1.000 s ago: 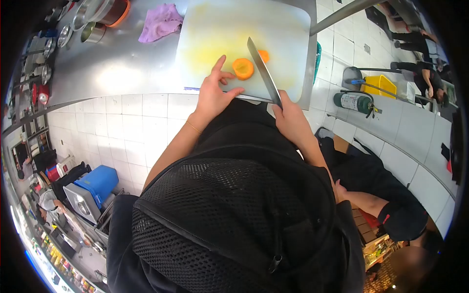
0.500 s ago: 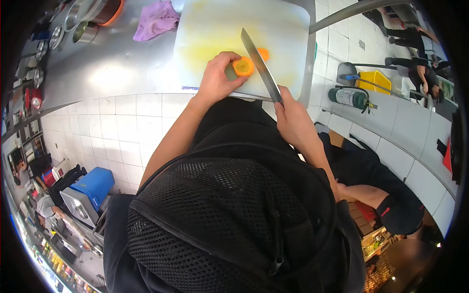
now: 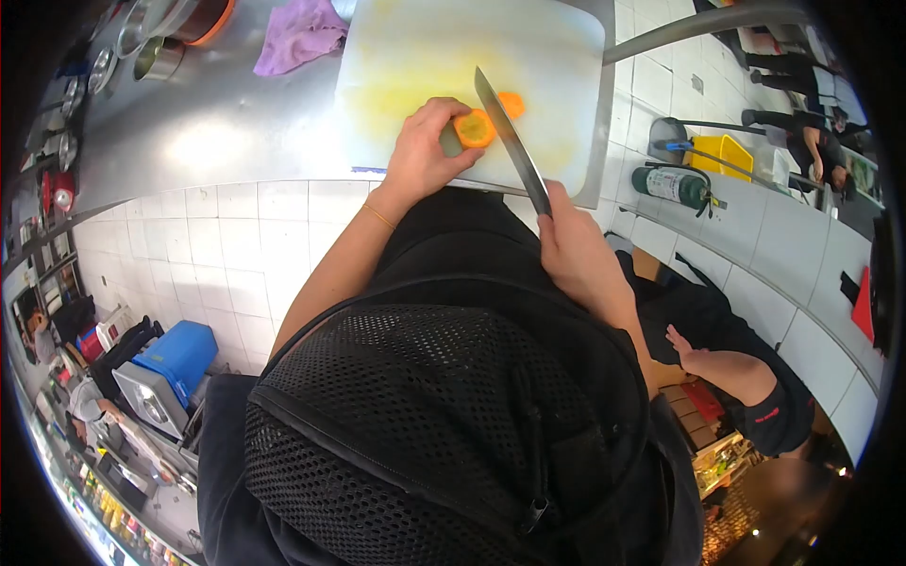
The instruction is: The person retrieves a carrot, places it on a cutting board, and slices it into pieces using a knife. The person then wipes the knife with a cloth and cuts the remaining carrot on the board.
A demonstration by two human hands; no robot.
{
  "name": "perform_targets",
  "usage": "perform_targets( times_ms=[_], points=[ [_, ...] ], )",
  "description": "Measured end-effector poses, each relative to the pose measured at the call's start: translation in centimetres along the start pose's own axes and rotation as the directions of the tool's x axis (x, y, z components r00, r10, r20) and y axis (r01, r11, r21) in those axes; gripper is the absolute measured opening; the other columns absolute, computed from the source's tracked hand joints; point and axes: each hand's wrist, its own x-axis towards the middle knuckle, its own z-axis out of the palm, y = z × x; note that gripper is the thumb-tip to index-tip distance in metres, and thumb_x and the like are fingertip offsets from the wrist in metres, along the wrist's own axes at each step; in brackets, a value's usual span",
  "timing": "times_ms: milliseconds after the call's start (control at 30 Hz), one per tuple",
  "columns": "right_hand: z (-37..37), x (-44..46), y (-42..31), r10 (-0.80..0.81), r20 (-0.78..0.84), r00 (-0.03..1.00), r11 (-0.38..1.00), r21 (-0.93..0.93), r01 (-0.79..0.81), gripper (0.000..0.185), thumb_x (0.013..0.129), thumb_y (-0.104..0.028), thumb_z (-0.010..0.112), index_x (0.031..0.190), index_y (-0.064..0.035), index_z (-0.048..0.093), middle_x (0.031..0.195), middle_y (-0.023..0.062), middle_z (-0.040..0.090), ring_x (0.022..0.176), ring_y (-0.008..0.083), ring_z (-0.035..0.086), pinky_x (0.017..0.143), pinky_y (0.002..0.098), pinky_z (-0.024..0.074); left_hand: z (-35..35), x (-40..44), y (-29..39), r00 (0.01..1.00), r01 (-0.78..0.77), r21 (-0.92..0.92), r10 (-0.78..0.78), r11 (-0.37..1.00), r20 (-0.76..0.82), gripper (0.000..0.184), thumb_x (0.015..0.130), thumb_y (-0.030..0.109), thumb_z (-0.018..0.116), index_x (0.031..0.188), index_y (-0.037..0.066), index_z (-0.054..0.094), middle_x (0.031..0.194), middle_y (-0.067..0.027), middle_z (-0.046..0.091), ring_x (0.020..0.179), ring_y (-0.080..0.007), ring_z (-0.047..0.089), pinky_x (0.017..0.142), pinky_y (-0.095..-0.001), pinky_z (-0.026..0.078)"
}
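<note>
Bench of bare steel spans the upper part of the view, its far edge cut off by the frame. Off its near right corner shows a co-worker in black, head blurred; the co-worker's hand, which overlapped the wearer's right forearm a second ago, is now raised clear of it. The cutting board, white with yellow stains, fills the near right corner of the bench, its far side partly out of frame. A crumpled purple cloth lies just beside the board's left edge.

The knife slants across the board, tip toward the far edge; whether the blade touches the board is hard to tell. Its handle is mostly hidden in the right hand, whose grip is wrapped round it. The left hand has changed most: spread beside the round orange piece a second ago, its grip now pinches that piece, thumb on the near side, fingers on the far side, fingertips partly out of sight. The piece (carrot or something else, I cannot say) sits toward the board's near edge. Across the blade lies a smaller orange piece, its left side covered by the steel.
</note>
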Motion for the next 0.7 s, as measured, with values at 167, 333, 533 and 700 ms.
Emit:
perform_targets(
  times_ms=[167, 333, 533, 700],
  points=[
    [-0.9, -0.7, -0.4, 0.033, 0.062, 0.998, 0.999, -0.036, -0.030, 0.031, 0.102, -0.007, 0.053, 0.130, 0.0039, 0.046, 0.084, 0.0368, 0.066, 0.086, 0.0564, 0.065, 0.077, 0.0642, 0.0485, 0.0, -0.3, -0.2, 0.997, -0.062, -0.016, 0.061, 0.998, -0.038, 0.051, 0.074, 0.013, 0.090, 0.119, 0.006, 0.067, 0.121, -0.0120, 0.068, 0.115, -0.0340, 0.065, 0.101, -0.0409, 0.053],
    [5.0, 6.8, 1.4, -0.062, -0.123, 0.991, 0.998, -0.015, 0.061, 0.024, 0.099, -0.004, 0.055, 0.120, 0.0049, 0.047, 0.081, 0.0353, 0.066, 0.083, 0.0566, 0.065, 0.075, 0.0636, 0.0501, -0.1, -0.3, -0.4, 1.000, -0.017, -0.028, 0.017, 0.999, 0.007, 0.056, 0.074, 0.014, 0.092, 0.122, 0.005, 0.066, 0.123, -0.0116, 0.069, 0.116, -0.0331, 0.066, 0.102, -0.0407, 0.053],
    [4.8, 7.6, 2.2, -0.109, -0.175, 0.979, 0.993, 0.029, 0.116, 0.023, 0.100, -0.004, 0.055, 0.121, 0.0031, 0.047, 0.081, 0.0336, 0.066, 0.081, 0.0555, 0.065, 0.073, 0.0633, 0.0495, -0.5, -0.3, -0.3, 0.995, 0.098, -0.114, -0.095, 0.989, 0.026, 0.086, 0.071, 0.015, 0.095, 0.144, 0.005, 0.052, 0.134, -0.0139, 0.063, 0.123, -0.0306, 0.063, 0.106, -0.0424, 0.053],
    [2.1, 4.5, 0.0, -0.058, -0.167, 0.984, 0.994, 0.078, 0.072, 0.022, 0.102, -0.006, 0.054, 0.121, 0.0019, 0.046, 0.080, 0.0333, 0.066, 0.080, 0.0552, 0.065, 0.073, 0.0635, 0.0478, -1.2, -0.2, -0.3, 0.997, 0.077, -0.127, -0.074, 0.989, 0.028, 0.098, 0.068, 0.015, 0.098, 0.150, 0.008, 0.045, 0.145, -0.0130, 0.056, 0.128, -0.0288, 0.060, 0.107, -0.0424, 0.053]
  ],
)
